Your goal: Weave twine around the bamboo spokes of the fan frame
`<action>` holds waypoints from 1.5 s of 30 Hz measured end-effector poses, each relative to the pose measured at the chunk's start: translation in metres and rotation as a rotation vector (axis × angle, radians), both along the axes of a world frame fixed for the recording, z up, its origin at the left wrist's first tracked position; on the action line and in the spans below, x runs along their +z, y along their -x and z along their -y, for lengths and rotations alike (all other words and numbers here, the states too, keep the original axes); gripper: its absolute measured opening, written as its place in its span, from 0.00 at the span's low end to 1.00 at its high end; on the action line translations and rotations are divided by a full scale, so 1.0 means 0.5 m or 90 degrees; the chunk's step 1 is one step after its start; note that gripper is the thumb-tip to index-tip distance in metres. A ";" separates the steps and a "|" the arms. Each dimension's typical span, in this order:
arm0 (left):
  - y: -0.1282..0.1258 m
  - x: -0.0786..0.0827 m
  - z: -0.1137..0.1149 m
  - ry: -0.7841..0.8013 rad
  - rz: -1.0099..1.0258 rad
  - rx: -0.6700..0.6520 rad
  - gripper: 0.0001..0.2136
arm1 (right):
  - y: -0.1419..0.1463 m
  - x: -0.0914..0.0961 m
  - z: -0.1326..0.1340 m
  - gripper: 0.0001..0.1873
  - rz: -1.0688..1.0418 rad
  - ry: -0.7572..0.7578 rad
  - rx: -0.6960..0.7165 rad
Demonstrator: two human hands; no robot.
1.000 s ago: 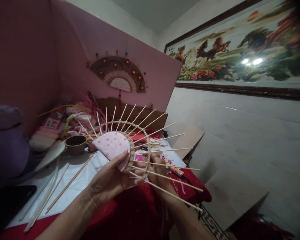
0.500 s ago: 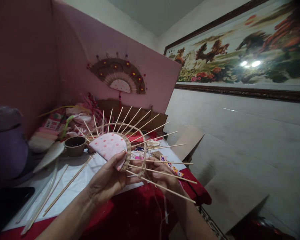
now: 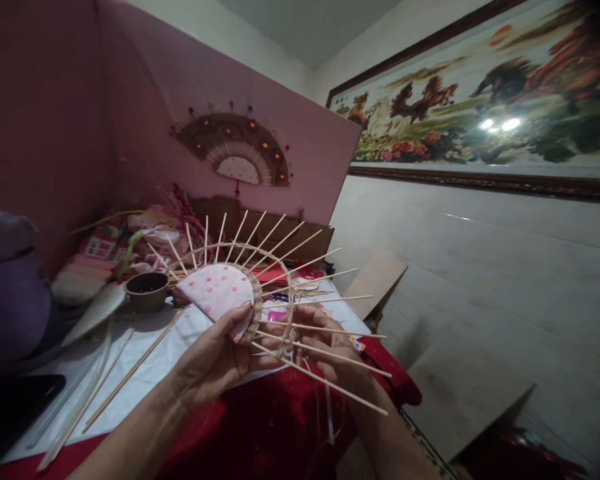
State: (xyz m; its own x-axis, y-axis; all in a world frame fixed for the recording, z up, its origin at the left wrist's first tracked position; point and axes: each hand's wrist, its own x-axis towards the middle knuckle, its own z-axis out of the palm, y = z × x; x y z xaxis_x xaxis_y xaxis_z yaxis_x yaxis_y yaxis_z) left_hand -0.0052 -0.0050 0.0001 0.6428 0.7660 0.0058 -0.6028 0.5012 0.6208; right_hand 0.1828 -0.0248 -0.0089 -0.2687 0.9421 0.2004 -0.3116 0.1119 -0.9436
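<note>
A half-round fan frame [image 3: 215,288] with a pink-dotted white cloth centre and thin wooden sticks spreading outward is held up over the table's near edge. My left hand [image 3: 225,353] grips its lower end, thumb pressed on the cloth and fingers behind it. Woven twine borders the cloth, and a looser twine ring [image 3: 291,283] runs across the sticks farther out. Behind the lowest sticks, my right hand [image 3: 330,340] has its fingers bent at the end of that ring, closed on the twine; its fingertips are partly hidden. A loose strand hangs below this hand.
On the white-topped table stand a brown bowl [image 3: 147,291], loose sticks [image 3: 135,370], clear tubes [image 3: 80,413] and a heap of cloth [image 3: 155,233]. A dark flat object [image 3: 23,410] lies front left. A finished fan [image 3: 235,150] hangs on the pink panel [image 3: 310,140] behind.
My right hand has shifted slightly and its fingers have spread a little around the lower sticks. My left hand keeps its hold; the fan frame has barely moved.
</note>
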 end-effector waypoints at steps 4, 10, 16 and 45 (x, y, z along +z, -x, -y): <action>0.000 0.001 -0.001 -0.011 0.000 0.004 0.14 | 0.002 0.000 0.007 0.12 -0.015 0.010 0.003; 0.001 -0.007 -0.003 0.010 0.015 -0.011 0.13 | 0.020 -0.009 0.015 0.12 0.004 -0.055 -0.075; 0.003 -0.009 -0.004 0.029 0.019 -0.032 0.12 | 0.022 -0.021 0.013 0.13 -0.065 -0.017 -0.032; 0.001 -0.006 0.006 -0.010 -0.018 -0.062 0.14 | 0.062 -0.053 0.015 0.10 -0.222 0.185 -0.077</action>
